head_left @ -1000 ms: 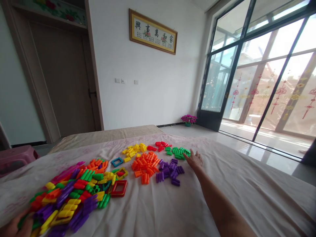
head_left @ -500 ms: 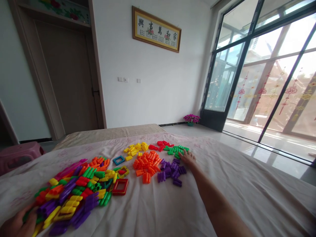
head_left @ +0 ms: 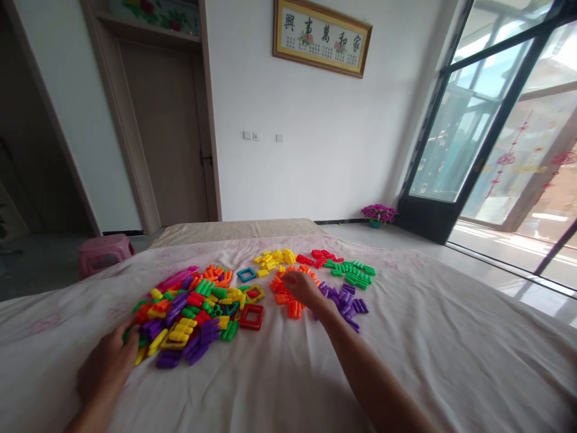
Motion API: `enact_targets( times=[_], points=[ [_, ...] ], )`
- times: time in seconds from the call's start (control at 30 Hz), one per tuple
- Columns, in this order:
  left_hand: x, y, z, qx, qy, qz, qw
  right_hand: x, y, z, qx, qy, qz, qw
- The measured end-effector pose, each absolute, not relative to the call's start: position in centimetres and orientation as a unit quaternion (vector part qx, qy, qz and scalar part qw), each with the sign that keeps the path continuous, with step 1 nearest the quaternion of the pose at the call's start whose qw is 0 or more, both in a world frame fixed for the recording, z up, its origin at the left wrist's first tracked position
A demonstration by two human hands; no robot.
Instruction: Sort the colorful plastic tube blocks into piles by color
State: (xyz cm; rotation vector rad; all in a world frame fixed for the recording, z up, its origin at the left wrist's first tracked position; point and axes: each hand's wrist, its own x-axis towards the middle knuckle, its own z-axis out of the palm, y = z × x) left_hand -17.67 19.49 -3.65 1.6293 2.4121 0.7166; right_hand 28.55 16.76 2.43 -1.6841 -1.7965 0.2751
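My left hand is at the near left edge of a mixed heap of coloured plastic building blocks. Its thumb and fingers close around a green block, partly hidden by the hand. My right hand is over the pile of orange blocks, fingers pointing left and bent; whether anything is in them is hidden. Purple blocks lie just right of that hand, beside the forearm. Farther back are sorted groups of yellow blocks, red blocks and green blocks.
Square frames lie beside the heap: a red one, a blue one and a yellow one. A pale wrinkled sheet covers the surface. A pink stool stands off the left edge; potted flowers sit by the glass door.
My right hand has left the green blocks and moved left and nearer, over the orange pile. My left hand stays by the mixed heap. The view has turned left and tilted down.
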Motion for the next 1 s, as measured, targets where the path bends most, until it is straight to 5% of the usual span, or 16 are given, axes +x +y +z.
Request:
enact_targets(
  times=[0.3, 0.67, 1.0],
  points=[
    [-17.0, 18.8, -2.7, 0.549, 0.795, 0.241, 0.095, 18.3, 16.9, 0.5, -0.553, -0.775, 0.071, 0.299],
    [-17.2, 19.0, -3.3, 0.551, 0.792, 0.241, 0.104, 16.8, 16.8, -0.3, -0.594, -0.756, 0.037, 0.274],
    [-17.4, 19.6, -4.0, 0.548, 0.8, 0.224, 0.101, 20.7, 20.2, -0.8, -0.612, -0.574, 0.192, 0.509]
  ],
)
